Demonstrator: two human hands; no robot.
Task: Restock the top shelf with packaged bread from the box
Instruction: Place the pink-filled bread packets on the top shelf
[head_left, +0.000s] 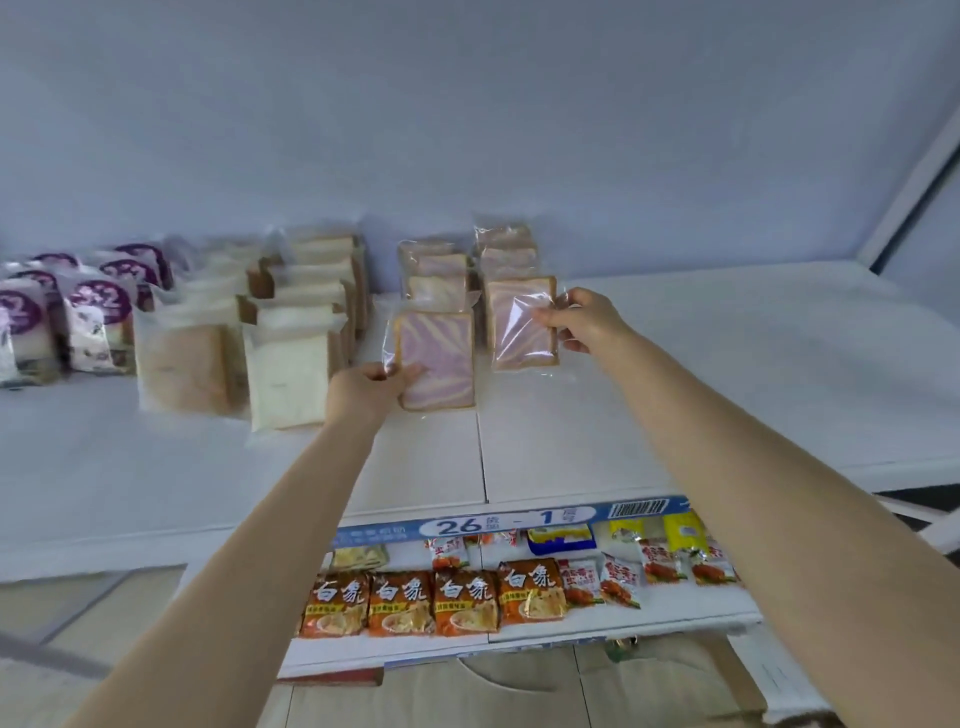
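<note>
Two rows of pink-and-yellow marbled bread packs stand upright on the white top shelf (701, 395). My left hand (371, 387) grips the lower left corner of the front pack of the left row (441, 358). My right hand (584, 319) pinches the right edge of the front pack of the right row (519, 325), which stands on the shelf. Behind them are more marbled packs (498, 249). A brown cardboard box (545, 686) sits low in view under the shelves, its inside hidden.
Left of the marbled rows stand rows of white and brown toast packs (291, 332) and purple-labelled bread bags (98, 317). The shelf below holds orange noodle packets (431, 603) and small red snack packets (623, 577). A blue price strip (509, 519) runs along the top shelf's front edge.
</note>
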